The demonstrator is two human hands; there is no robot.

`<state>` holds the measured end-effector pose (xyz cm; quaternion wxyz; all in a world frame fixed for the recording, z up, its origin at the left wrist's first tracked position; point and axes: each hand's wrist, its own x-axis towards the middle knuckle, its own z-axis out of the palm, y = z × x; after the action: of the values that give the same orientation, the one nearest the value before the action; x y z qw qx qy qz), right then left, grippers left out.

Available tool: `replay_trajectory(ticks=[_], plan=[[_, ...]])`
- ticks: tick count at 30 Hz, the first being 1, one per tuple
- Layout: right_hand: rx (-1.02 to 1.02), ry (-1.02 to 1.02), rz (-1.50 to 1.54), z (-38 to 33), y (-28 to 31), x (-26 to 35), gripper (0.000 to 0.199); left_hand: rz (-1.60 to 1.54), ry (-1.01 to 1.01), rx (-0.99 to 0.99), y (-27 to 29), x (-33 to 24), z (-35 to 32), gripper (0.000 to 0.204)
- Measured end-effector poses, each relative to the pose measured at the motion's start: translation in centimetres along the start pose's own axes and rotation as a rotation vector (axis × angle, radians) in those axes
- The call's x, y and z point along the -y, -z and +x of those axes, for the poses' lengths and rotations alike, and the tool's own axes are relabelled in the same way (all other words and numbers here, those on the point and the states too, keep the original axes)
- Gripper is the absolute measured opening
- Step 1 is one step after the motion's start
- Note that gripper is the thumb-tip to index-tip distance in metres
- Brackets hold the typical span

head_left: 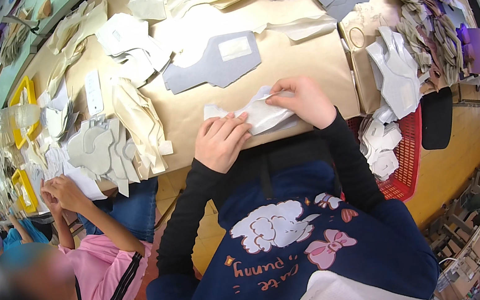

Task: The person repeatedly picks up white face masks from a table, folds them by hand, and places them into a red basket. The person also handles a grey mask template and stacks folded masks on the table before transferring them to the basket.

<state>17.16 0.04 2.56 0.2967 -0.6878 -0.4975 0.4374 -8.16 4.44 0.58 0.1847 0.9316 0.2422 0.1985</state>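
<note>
At the near edge of the table, a white cut piece of thin sheet material lies in front of me, with a grey layer peeking out beneath it. My left hand rests over its left end, fingers close together and pressing it down; the thumb is partly hidden. Near its upper right edge, my right hand pinches the thin sheet between thumb and fingers. Just beyond lies a stack of grey cut pieces bearing a pale rectangular patch.
Cream cut pieces and grey curved pieces lie left, near a co-worker in a pink shirt. More white pieces sit farther back. At right are light grey pieces and a red basket holding white pieces.
</note>
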Motion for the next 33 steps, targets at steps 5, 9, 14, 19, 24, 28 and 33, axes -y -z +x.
replay_trajectory(ticks=[5, 9, 14, 19, 24, 28, 33], plan=[[-0.030, 0.014, 0.016, -0.4, -0.1, 0.0, 0.027, 0.059, 0.028, -0.100, -1.1, -0.4, 0.3, 0.024], [-0.051, -0.060, -0.056, -0.1, -0.3, 0.0, 0.028, 0.032, 0.137, -0.146, -1.8, -1.4, 0.7, 0.027], [-0.108, -0.035, -0.152, -0.1, -0.8, 0.0, 0.028, 0.115, 0.213, -0.120, -2.0, -2.5, 1.9, 0.040], [-0.086, 0.045, -0.026, -0.9, 0.0, -0.3, 0.039, 0.187, 0.213, 0.017, -1.3, -2.6, 2.5, 0.054], [-0.080, -0.116, 0.167, -3.7, 1.3, -0.9, 0.050, 0.190, 0.233, 0.118, -0.9, -2.5, 3.4, 0.062], [-0.207, -0.103, 0.257, -5.1, 0.8, -1.2, 0.053, 0.160, 0.286, 0.249, -0.4, -2.6, 4.2, 0.055], [-0.346, -0.076, 0.243, -5.1, -0.3, -1.6, 0.050, -0.217, 0.152, 0.074, -2.0, -3.5, 5.6, 0.037]])
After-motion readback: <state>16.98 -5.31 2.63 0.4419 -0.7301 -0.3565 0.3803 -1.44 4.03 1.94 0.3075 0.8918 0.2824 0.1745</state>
